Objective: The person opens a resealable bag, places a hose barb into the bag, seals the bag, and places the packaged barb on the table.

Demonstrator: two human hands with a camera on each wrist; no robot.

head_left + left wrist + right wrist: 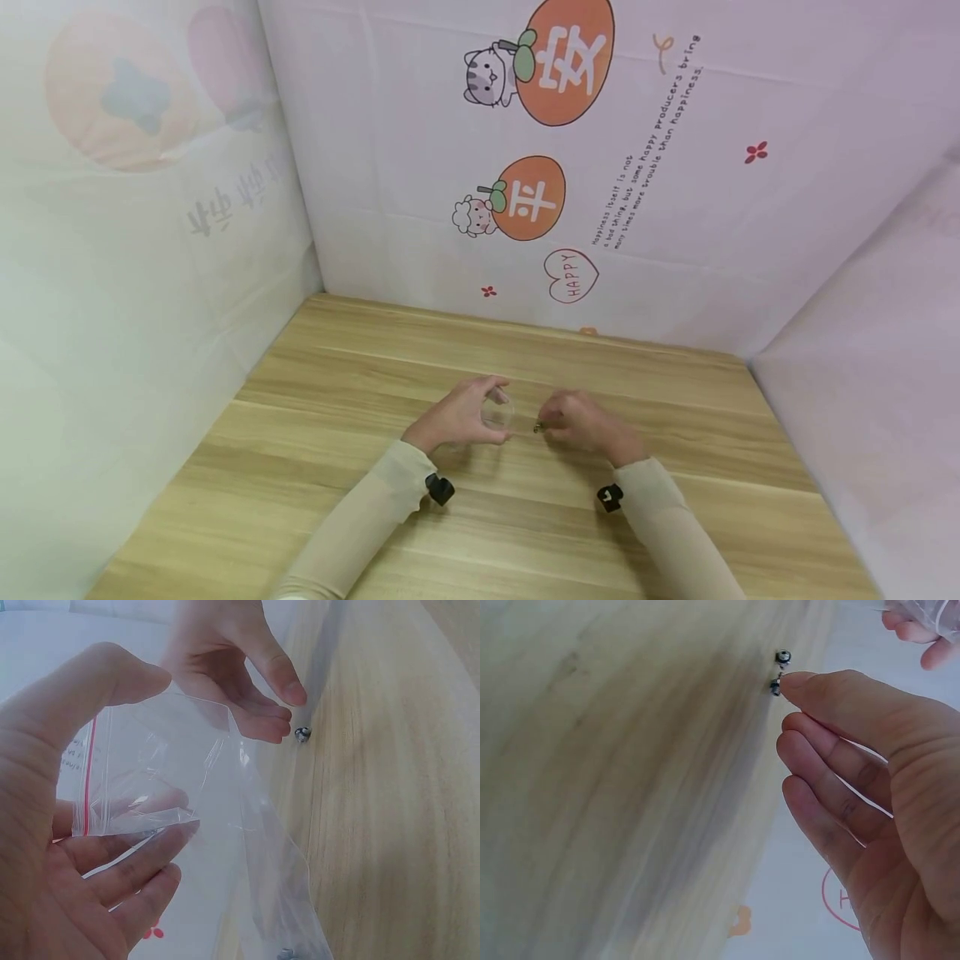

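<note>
My left hand [461, 414] holds a clear plastic zip bag [169, 761] with a red line along its mouth, thumb at one side and fingers at the other. A small metal piece [288, 953] shows low in the bag in the left wrist view, partly cut off. To the right of the bag, my right hand [588, 423] is low over the table with bent fingers. Two small shiny metal pieces lie by its thumb tip: one metal piece [775, 687] right at the thumb, another [782, 657] just beyond. Its index finger is hidden, so a pinch cannot be made out.
The wood-grain table [525, 533] spreads around both hands. White printed cloth [420, 150] hangs behind it, and a cloth side wall [150, 333] stands on the left, another [885, 367] on the right. Black wrist devices sit at the left cuff [440, 490] and the right cuff [610, 497].
</note>
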